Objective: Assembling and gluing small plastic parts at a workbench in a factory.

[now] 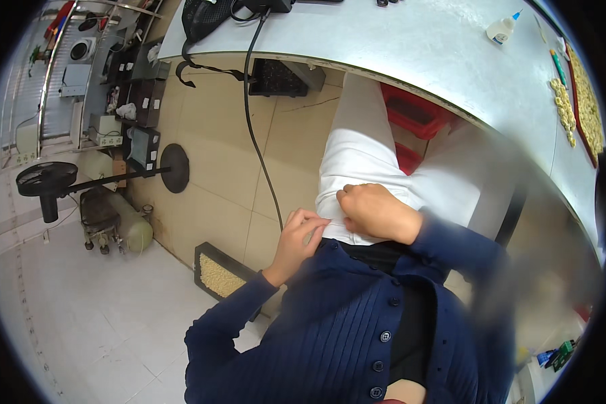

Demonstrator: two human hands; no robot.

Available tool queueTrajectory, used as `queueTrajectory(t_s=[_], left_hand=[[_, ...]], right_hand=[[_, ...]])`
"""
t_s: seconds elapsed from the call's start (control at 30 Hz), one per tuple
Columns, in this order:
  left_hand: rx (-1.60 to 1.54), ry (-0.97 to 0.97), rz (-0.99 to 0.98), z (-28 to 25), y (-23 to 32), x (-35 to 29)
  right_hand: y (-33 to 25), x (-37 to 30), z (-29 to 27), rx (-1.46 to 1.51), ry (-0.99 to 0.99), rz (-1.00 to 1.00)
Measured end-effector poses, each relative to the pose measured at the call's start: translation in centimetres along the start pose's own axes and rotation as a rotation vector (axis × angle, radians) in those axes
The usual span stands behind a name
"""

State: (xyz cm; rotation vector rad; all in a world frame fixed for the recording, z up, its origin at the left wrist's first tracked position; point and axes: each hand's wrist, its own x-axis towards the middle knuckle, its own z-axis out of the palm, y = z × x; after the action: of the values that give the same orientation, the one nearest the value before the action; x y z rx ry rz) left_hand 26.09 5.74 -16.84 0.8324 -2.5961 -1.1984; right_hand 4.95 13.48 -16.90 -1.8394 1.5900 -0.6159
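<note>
Over my lap, both hands are close together above the white trousers point(357, 145). My left hand point(297, 241) is on the left, its thumb and forefinger pinched at the edge of the trousers; whatever may be between them is too small to name. To its right, my right hand point(378, 213) is curled closed with the back of the hand up, so anything in its fingers is hidden. A black cable point(250, 118) hangs from the table and passes down behind my left hand. My dark blue cardigan point(337, 323) fills the lower middle.
The grey-white table point(411, 50) spans the top, with a small glue bottle point(501, 31) and pale bead-like pieces point(563, 111) at right. Under it sits a red bin point(417, 113). A black tray of pale pieces point(219, 273) and a fan point(47, 180) stand at left.
</note>
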Motion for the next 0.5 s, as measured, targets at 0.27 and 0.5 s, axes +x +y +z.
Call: queueTrajectory(t_s=[0.27,0.5], left_hand=[[0.194,-0.006,0.098,1.0,-1.7,-0.2],[0.328,0.077,0.160,1.9,-1.5,0.7]], right_hand=[[-1.0,-0.1,-0.5,-0.034,-0.065,0.092],[0.3,0.3,0.1,0.180,-0.020,0.216]])
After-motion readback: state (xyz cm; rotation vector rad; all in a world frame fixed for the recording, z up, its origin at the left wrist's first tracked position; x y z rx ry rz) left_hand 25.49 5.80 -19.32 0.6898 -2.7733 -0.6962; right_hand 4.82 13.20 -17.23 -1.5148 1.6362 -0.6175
